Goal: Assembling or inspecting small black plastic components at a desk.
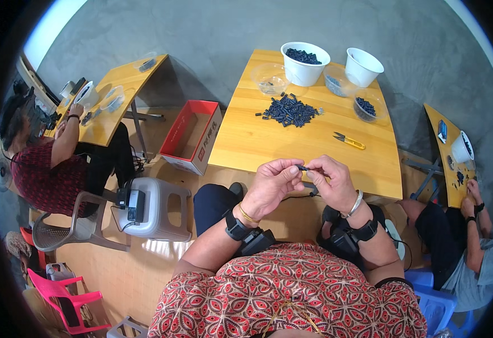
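You hold a small dark piece (302,168) between your hands at the near edge of a yellow wooden table (241,147), your left hand (273,185) pinching one end in thumb and fingers while your right hand (335,183) grips the other. Beyond your fingers, a loose pile of short dark pieces (291,110) spreads over the tabletop, with yellow-handled snips (350,141) lying to its right, their blades pointing left. Behind the pile stand a white tub (308,76) heaped with similar dark pieces and a second white tub (364,71) beside it; a clear bowl (258,76) sits left of the first. Toward the table's right side, one clear container (336,84) holds small contents too blurred to identify, and another, nearer clear cup (367,116) holds dark pieces. A red-lined box (202,143) rests on the floor at the table's left, and co-workers sit at separate tables on either side of you, one in a dark red patterned top (49,179), the other in a grey top (480,270).
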`<action>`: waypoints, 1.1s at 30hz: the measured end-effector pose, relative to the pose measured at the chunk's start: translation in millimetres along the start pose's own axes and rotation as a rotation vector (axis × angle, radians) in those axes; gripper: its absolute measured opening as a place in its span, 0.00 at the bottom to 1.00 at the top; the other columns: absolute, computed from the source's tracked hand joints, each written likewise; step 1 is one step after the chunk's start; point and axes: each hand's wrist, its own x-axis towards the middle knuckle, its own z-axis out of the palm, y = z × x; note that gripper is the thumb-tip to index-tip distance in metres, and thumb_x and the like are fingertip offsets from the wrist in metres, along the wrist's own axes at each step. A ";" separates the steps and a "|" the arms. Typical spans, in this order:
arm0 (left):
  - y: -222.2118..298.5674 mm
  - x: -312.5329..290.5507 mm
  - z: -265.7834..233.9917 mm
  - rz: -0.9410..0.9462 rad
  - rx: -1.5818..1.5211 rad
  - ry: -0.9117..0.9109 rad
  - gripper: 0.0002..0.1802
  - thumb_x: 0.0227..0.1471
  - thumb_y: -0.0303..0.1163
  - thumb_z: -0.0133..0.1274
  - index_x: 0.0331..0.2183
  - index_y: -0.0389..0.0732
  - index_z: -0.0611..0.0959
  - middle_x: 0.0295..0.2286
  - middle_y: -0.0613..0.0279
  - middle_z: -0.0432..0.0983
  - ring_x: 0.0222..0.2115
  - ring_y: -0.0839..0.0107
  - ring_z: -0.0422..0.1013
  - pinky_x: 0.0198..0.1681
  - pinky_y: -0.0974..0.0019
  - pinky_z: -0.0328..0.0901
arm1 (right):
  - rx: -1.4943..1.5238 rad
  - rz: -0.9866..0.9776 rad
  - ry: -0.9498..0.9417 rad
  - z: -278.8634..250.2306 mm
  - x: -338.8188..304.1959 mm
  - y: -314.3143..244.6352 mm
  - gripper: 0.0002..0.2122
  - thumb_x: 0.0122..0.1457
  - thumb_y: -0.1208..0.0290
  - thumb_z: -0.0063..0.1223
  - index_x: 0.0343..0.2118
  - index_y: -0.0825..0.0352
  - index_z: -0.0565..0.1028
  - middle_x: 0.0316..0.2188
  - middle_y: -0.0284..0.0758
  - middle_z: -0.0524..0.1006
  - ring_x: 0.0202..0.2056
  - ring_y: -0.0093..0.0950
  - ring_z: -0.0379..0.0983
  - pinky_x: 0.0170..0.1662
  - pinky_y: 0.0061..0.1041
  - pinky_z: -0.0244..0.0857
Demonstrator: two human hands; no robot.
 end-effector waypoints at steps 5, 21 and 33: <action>-7.6 12.7 -4.1 0.023 0.047 0.017 0.10 0.50 0.23 0.47 0.37 0.33 0.76 0.26 0.62 0.73 0.25 0.77 0.69 0.30 0.71 0.68 | 0.058 0.012 0.056 7.5 0.5 25.4 0.04 0.49 0.81 0.49 0.28 0.70 0.70 0.23 0.37 0.70 0.24 0.28 0.69 0.27 0.21 0.63; -56.0 86.7 -45.6 0.720 1.512 0.100 0.05 0.28 0.21 0.57 0.18 0.37 0.79 0.18 0.57 0.72 0.22 0.59 0.69 0.28 0.62 0.62 | -0.535 -0.090 0.113 10.5 -8.1 110.7 0.02 0.43 0.79 0.48 0.21 0.67 0.72 0.22 0.36 0.70 0.29 0.36 0.66 0.33 0.32 0.59; -65.1 82.3 -48.2 0.763 1.650 0.170 0.02 0.31 0.23 0.53 0.15 0.40 0.76 0.17 0.61 0.68 0.23 0.61 0.65 0.32 0.62 0.55 | -0.275 0.079 0.398 50.3 45.1 144.7 0.07 0.41 0.82 0.40 0.16 0.65 0.71 0.21 0.37 0.71 0.29 0.38 0.66 0.33 0.35 0.60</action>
